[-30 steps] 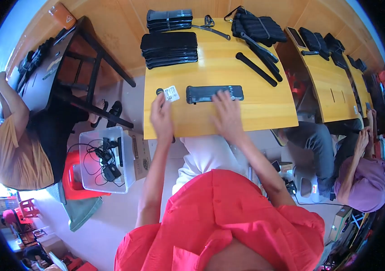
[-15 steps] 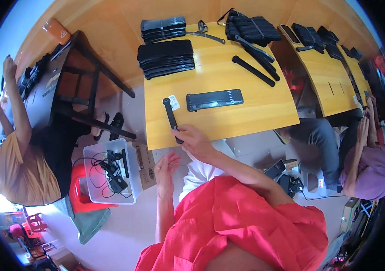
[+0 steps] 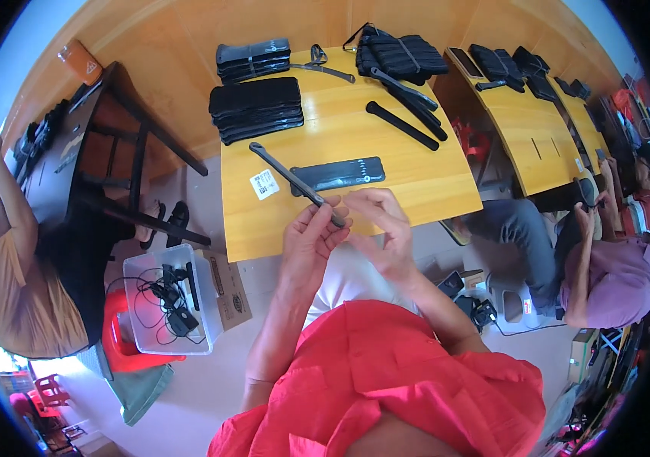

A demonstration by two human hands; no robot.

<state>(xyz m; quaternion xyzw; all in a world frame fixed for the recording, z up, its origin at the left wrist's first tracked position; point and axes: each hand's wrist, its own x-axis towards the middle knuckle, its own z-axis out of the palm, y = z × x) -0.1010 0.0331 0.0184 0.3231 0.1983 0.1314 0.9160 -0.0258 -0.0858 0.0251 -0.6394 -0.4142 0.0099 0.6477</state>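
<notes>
My left hand [image 3: 308, 242] pinches the near end of a slim black strap-like strip [image 3: 287, 169] with rounded ends. The strip slants up and away to the left over the yellow table [image 3: 439, 179]. Close by on the right, my right hand [image 3: 387, 240] is empty, its fingers bent and apart beside the strip's near end. Partly behind the strip lies a flat black sleeve [image 3: 348, 175] with light print. To its left is a white label [image 3: 263, 183] on the tabletop.
Stacked black flat pouches [image 3: 256, 110] stand at the table's far left, with strapped black bundles [image 3: 401, 57] and loose black strips [image 3: 405, 126] at far right. On the floor, a clear bin [image 3: 131, 305] holds cables. Co-workers sit at the left [image 3: 28, 297] and right [image 3: 607, 278].
The black strip has passed from my right hand to my left hand and now slants more. My left hand has risen to the table edge. The view has shifted slightly.
</notes>
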